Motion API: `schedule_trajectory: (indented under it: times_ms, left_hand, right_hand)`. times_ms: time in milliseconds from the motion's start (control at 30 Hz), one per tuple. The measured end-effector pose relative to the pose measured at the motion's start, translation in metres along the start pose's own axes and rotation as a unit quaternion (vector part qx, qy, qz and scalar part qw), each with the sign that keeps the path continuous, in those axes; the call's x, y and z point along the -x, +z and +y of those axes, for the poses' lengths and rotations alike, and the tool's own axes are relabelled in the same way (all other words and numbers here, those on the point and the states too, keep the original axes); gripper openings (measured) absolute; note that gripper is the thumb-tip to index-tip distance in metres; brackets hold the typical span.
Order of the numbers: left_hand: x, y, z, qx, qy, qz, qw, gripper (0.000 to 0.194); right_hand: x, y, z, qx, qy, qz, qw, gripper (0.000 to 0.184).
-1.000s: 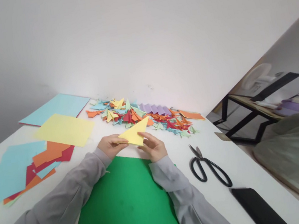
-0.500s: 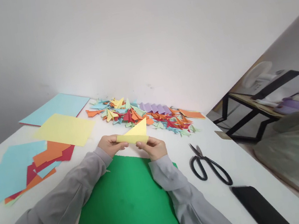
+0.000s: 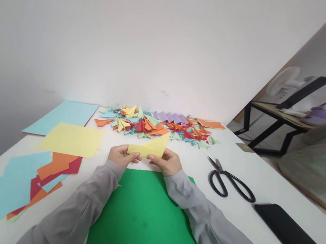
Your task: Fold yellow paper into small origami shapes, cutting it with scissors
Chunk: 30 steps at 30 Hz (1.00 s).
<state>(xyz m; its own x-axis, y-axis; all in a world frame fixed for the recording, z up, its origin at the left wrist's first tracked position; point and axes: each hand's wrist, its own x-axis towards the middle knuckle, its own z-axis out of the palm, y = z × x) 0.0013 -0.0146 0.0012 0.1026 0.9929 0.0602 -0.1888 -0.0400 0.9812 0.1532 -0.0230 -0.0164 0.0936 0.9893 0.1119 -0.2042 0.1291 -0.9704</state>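
Observation:
A folded piece of yellow paper (image 3: pixel 147 148) is held up between both hands, just past the far edge of a green sheet (image 3: pixel 136 226). My left hand (image 3: pixel 122 157) pinches its left end between thumb and fingers. At its lower right edge, my right hand (image 3: pixel 168 162) grips the paper with the thumb in front; the fingers behind are partly hidden. A pointed flap of the paper sticks out to the upper right.
Beyond the hands lies a heap of small folded paper planes (image 3: pixel 148 126) along the wall. Black-handled scissors (image 3: pixel 229 179) and a dark flat object (image 3: pixel 285 224) are on the right. Coloured paper pieces (image 3: pixel 23 183), a yellow sheet (image 3: pixel 72 140) and a blue sheet (image 3: pixel 62 116) lie left.
The yellow paper's pointed flap has swung down and to the right, from pointing up to lying lower. Both hands keep their hold, nearly in the same place.

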Motion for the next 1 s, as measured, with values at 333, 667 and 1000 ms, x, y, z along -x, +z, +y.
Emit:
schedule_trajectory:
  times_ms: [333,667,1000]
  left_hand:
    - [0.0007,0.0001,0.0011,-0.006,-0.022,0.011,1.0,0.026]
    - [0.0038,0.0021,0.0034,0.018,-0.093,-0.008,0.996,0.032]
    - [0.0048,0.0023,0.004,0.012,-0.054,-0.049,0.997,0.041]
  right_hand:
    - [0.0021,0.0002,-0.0011,0.016,-0.005,0.005,1.0,0.031]
    - [0.0069,0.003,-0.0067,0.024,0.035,0.022,0.999,0.028]
    - [0.0045,0.0031,-0.0045,0.03,0.028,0.06,0.997,0.029]
